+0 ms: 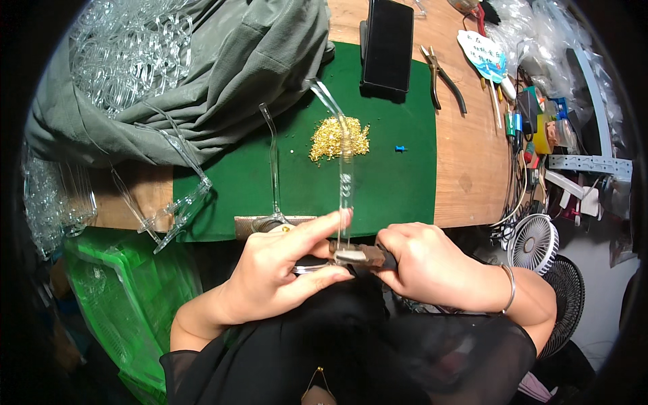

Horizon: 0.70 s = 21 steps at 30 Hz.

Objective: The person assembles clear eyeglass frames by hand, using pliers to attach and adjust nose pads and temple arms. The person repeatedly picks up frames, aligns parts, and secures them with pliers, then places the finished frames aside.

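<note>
My left hand [280, 266] pinches the near end of a clear plastic eyeglass temple arm [345, 175], thumb and forefinger either side of its hinge end. The arm stretches away over the green mat [405, 182] toward a heap of small gold screws [339, 138]. My right hand [428, 260] is closed around a dark hand tool [361, 254] whose tip meets the arm's near end. A second clear temple arm [273, 162] lies on the mat to the left, its end by a small metal block [270, 225].
A grey cloth bag [216, 74] holds several clear frame parts [128, 50]. Clear frame fronts [177, 209] lie at the mat's left edge. A black phone [387, 46], pliers [442, 77] and a blue pin [400, 148] sit farther back. A green crate [115, 290] and a small fan [533, 241] flank me.
</note>
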Tool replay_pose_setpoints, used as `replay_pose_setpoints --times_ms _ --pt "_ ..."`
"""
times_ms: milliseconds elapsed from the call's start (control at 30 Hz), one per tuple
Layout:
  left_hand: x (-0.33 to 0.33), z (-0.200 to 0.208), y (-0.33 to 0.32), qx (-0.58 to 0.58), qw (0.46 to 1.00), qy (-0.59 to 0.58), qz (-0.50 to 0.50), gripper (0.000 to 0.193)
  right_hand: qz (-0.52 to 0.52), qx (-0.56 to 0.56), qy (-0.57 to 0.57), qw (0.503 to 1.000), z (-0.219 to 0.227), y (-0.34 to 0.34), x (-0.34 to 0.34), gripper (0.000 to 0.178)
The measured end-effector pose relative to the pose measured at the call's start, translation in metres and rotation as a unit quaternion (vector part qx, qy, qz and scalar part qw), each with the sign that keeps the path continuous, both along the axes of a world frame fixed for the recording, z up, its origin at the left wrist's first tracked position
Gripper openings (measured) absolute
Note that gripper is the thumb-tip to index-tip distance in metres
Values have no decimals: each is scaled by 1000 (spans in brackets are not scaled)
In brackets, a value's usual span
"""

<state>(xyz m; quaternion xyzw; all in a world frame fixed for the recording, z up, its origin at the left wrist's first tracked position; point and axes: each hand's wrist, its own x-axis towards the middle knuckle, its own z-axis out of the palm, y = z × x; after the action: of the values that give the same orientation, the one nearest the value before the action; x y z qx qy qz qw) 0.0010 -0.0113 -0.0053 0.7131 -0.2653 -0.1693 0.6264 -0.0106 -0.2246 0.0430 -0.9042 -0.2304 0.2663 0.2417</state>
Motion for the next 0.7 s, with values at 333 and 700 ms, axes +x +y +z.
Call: replay_pose_setpoints --times_ms 333,700 --pt "5 0 10 -65 996 57 -21 62 -72 211 330 917 -1 -1 11 39" --pt "6 0 11 -54 997 44 -29 60 -41 115 217 968 9 7 15 38"
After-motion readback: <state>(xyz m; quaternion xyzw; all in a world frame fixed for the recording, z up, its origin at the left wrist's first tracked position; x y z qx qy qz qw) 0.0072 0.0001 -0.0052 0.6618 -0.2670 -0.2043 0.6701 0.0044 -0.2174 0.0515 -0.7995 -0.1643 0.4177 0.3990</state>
